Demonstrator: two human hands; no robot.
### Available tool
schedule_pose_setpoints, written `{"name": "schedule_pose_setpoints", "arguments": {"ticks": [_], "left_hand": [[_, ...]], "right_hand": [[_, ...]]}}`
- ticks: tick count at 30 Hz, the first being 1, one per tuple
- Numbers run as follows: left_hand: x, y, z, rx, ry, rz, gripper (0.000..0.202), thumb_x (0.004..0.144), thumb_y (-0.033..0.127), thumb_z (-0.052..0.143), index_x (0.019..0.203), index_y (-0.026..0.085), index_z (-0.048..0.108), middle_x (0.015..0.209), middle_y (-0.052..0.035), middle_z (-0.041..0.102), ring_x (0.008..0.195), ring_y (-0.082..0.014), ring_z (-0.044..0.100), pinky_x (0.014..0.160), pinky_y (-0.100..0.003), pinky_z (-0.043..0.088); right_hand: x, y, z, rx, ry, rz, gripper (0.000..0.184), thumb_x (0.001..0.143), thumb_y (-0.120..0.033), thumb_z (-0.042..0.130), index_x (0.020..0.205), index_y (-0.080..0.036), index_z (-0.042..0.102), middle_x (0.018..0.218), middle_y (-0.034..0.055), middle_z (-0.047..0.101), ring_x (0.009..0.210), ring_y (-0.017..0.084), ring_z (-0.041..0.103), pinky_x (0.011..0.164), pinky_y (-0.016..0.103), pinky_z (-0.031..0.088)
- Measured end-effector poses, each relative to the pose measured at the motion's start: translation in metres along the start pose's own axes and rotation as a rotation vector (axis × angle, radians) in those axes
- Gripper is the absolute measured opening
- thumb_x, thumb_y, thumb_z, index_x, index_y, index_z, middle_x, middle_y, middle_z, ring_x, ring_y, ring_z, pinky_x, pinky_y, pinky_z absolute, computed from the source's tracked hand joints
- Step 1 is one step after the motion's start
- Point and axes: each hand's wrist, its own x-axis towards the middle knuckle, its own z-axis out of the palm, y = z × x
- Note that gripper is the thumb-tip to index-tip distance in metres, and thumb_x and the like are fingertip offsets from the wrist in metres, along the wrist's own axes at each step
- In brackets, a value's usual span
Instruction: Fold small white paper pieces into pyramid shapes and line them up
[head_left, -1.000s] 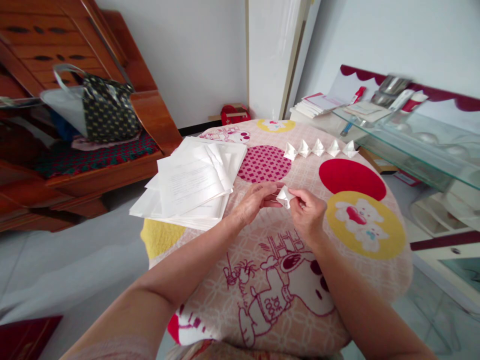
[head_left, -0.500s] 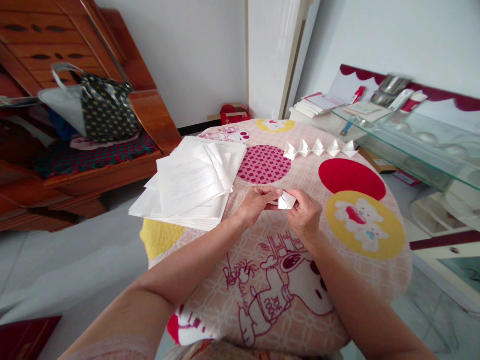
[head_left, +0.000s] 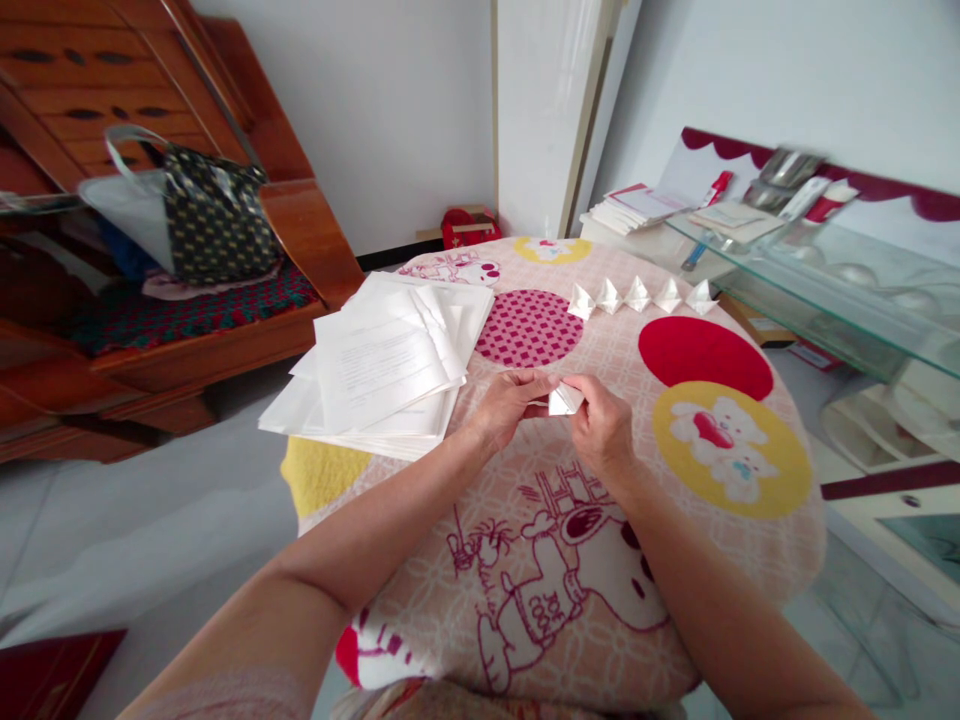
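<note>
A small folded piece of white paper is held between both hands above the middle of the cloth-covered table. My left hand pinches it from the left, thumb on top and fingers beneath. From the right, my right hand grips its other side with thumb and index finger. Part of the paper is hidden by the fingers. Beyond my hands stands a row of several folded white paper shapes with pointed tops. Left of my hands lies a stack of white paper sheets, the upper ones bearing faint print.
The round table wears a patterned cloth. To the right stands a glass shelf with metal bowls and other items. On the left, a wooden bench carries a black patterned bag. A red bag sits on the floor behind.
The folded paper has shifted slightly left and tilted in my fingers. My right hand has moved a little left with it; the row and the stack have stayed put.
</note>
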Motion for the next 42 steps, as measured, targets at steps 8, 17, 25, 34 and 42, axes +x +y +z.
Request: {"name": "schedule_pose_setpoints", "arguments": {"ticks": [8,17,25,34,42], "left_hand": [[0.003,0.005,-0.003,-0.002,0.026,-0.050,0.037,0.059,0.042,0.095,0.069,0.013,0.074,0.070,-0.0034,0.071,0.065,-0.0129,0.063,0.070,-0.029,0.055],[0.007,0.007,-0.014,0.076,0.084,0.076,0.035,0.064,0.045,0.091,0.073,0.015,0.076,0.071,-0.0030,0.073,0.066,-0.0124,0.065,0.072,-0.030,0.057],[0.011,-0.004,-0.016,0.063,0.097,0.057,0.033,0.063,0.039,0.091,0.077,0.013,0.076,0.077,-0.0027,0.073,0.070,-0.0120,0.065,0.072,-0.028,0.058],[0.011,-0.001,-0.018,0.112,0.079,0.005,0.022,0.073,0.031,0.084,0.082,0.013,0.077,0.079,-0.0039,0.072,0.070,-0.0116,0.064,0.072,-0.028,0.056],[0.010,-0.001,-0.017,0.115,0.068,-0.011,0.018,0.075,0.028,0.083,0.081,0.012,0.077,0.077,-0.0038,0.072,0.068,-0.0110,0.064,0.069,-0.026,0.056]], "right_hand": [[0.003,-0.005,-0.002,0.235,-0.009,0.202,0.022,0.085,-0.016,0.054,0.099,-0.021,0.071,0.085,0.0062,0.077,0.074,0.020,0.071,0.067,0.031,0.054],[0.011,0.001,-0.007,0.736,-0.175,0.596,0.019,0.083,-0.029,0.064,0.089,-0.019,0.078,0.083,0.0062,0.080,0.072,0.020,0.074,0.065,0.032,0.061],[0.010,0.012,-0.007,0.674,-0.331,0.585,0.021,0.084,-0.035,0.067,0.088,-0.017,0.076,0.074,0.0069,0.077,0.065,0.022,0.074,0.059,0.034,0.062],[0.025,0.011,-0.059,0.642,-0.929,0.284,0.031,0.071,-0.030,0.085,0.100,-0.022,0.080,0.098,0.0049,0.081,0.088,0.022,0.075,0.079,0.035,0.060],[0.022,0.006,-0.054,0.412,-0.917,0.151,0.011,0.080,-0.018,0.071,0.082,-0.023,0.080,0.082,0.0006,0.077,0.076,0.019,0.070,0.069,0.030,0.053]]}}
